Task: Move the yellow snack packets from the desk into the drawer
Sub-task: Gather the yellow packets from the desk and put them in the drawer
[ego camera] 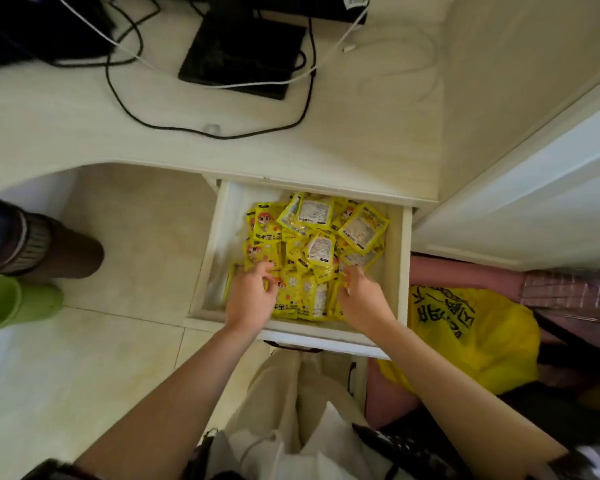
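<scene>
Both hands are down inside the open drawer (403,258), working in the heap of yellow snack packets (312,251). On the near-left side of the heap, the left hand (250,299) lies with its fingers curled into the packets, apparently pinching or nudging one by its edge; which packet, if any, it truly has hold of cannot be told. At the near-right side the right hand (362,297) has its fingertips bent down into the pile in the same way, and its hold is just as unclear. Most of the packets lie just beyond both sets of fingertips, toward the back of the drawer, jumbled at every angle so the pile has no single long axis; a few more sit between the two hands and under them. No yellow packet shows on the desk top (66,126), well beyond the hands, where only black cables (125,98), a white cable (329,53) and a dark flat device (243,46) lie. By that, the moving looks nearly or wholly finished, and what remains is likely levelling the heap, which either hand reaches equally well.
</scene>
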Demonstrator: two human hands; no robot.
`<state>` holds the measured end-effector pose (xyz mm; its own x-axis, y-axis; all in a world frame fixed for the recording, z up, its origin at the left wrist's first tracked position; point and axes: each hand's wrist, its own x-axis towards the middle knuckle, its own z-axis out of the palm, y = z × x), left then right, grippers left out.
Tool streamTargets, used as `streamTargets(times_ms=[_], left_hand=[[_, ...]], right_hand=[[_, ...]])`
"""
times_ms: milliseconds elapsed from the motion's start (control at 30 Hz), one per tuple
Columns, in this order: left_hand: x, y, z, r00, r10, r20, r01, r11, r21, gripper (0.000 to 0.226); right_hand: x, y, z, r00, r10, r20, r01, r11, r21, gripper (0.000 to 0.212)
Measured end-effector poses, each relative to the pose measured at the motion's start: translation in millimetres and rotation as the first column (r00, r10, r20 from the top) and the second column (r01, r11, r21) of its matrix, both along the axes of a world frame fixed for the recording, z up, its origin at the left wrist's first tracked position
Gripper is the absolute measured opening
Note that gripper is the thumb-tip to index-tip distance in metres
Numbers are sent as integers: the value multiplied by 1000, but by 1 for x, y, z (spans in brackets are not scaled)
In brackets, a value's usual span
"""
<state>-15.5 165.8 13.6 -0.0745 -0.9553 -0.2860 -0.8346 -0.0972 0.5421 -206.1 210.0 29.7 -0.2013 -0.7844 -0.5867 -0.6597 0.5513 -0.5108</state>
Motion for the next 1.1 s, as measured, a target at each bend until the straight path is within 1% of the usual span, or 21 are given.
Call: streamTargets(times_ms=[100,200,300,467,533,600,733,867,967,1100], left_hand=[[19,24,14,999,33,-3,-33,999,-32,26],[41,45,28,996,76,43,-73,995,-68,26],[65,67,40,984,167,66,-157,978,-134,24],[119,101,43,944,292,152,-272,952,-139,25],[141,114,44,920,351,174,-329,934,-140,23],[164,126,46,894,404,196,-382,914,-137,24],[218,141,49,849,488,203,-472,873,-125,27],[276,151,50,823,528,208,-517,849,-111,30],[321,152,51,807,550,212,-540,834,-110,29],[378,145,55,791,566,230,-556,823,-116,28]], right_hand=[[19,5,10,989,137,-56,-140,989,-42,41],[43,6,20,956,274,-107,-282,957,-70,35],[71,4,26,901,410,-140,-423,903,-75,36],[130,3,34,779,596,-195,-619,781,-86,36],[156,4,37,745,635,-204,-661,744,-98,37],[183,6,38,692,683,-233,-717,688,-112,37],[241,6,39,646,733,-211,-762,635,-128,33],[304,3,41,571,793,-211,-819,565,-96,32],[352,-3,45,548,812,-203,-836,539,-99,36],[408,-15,50,548,807,-221,-837,530,-137,34]])
